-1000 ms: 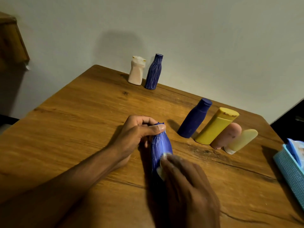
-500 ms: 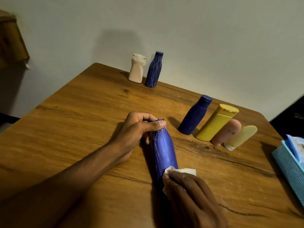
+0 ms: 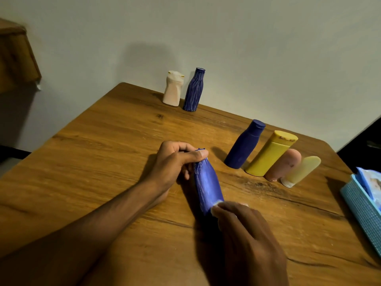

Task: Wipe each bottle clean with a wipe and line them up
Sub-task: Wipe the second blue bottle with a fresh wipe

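A ribbed blue bottle (image 3: 207,183) stands tilted at the middle of the wooden table (image 3: 92,153). My left hand (image 3: 175,162) pinches its neck between thumb and fingers. My right hand (image 3: 247,240) holds a white wipe (image 3: 217,204) against the bottle's lower part; most of the wipe is hidden under my fingers. At the far edge by the wall stand a cream bottle (image 3: 173,88) and a ribbed dark blue bottle (image 3: 194,89) side by side.
To the right, a dark blue bottle (image 3: 245,144), a yellow bottle (image 3: 271,152), a pink bottle (image 3: 283,165) and a pale yellow tube (image 3: 301,171) stand close together. A light blue basket (image 3: 362,211) with a wipes pack (image 3: 371,182) sits at the right edge.
My right hand has slid the wipe down the bottle from its middle to its lower part. My left hand kept hold of the neck.
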